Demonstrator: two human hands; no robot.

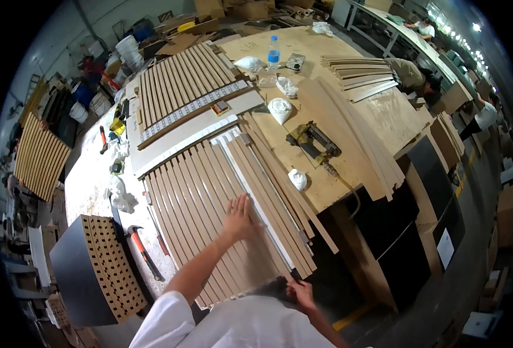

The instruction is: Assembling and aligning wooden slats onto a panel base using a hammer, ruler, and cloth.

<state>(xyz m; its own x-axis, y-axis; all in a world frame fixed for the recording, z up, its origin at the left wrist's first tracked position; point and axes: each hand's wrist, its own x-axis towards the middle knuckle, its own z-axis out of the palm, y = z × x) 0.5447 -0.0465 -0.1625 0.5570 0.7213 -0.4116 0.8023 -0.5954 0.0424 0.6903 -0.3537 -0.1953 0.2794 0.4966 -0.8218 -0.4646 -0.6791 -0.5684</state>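
Note:
My left hand lies flat, fingers stretched out, on a row of light brown wooden slats set side by side with narrow gaps. Next to it a white strip runs lengthwise between the slats and a further group of slats on the right. My right hand is closed at the near end of the slats, by a small dark piece. What its fingers grip is too small and partly hidden to name. A white strip borders the slats' far end.
Beyond lies another slatted panel. A nail gun with a hose, a white bag and a water bottle stand on the wooden table. At left are a hammer and a dark panel. A person bends at the far right.

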